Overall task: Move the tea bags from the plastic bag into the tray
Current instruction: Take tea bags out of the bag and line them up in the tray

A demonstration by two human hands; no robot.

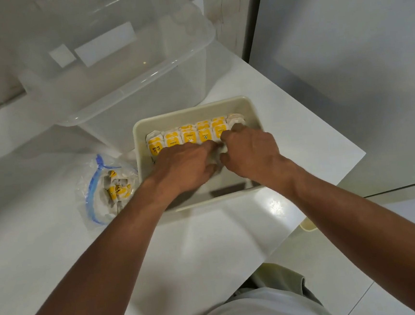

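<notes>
A cream tray (pixel 192 111) stands on the white counter. Rows of yellow-and-white tea bags (pixel 189 135) stand packed along its far side. Both hands are inside the tray, just in front of those rows. My left hand (pixel 184 164) and my right hand (pixel 248 151) meet over white tea bags (pixel 217 154), and their fingers curl round them. Left of the tray lies a clear plastic bag (pixel 104 191) with a blue zip strip, and more tea bags show inside it.
A large clear plastic storage box (pixel 123 71) stands behind the tray and the bag. The counter's corner (pixel 361 154) lies to the right, with floor tiles beyond it. A grey cabinet front rises at the back right.
</notes>
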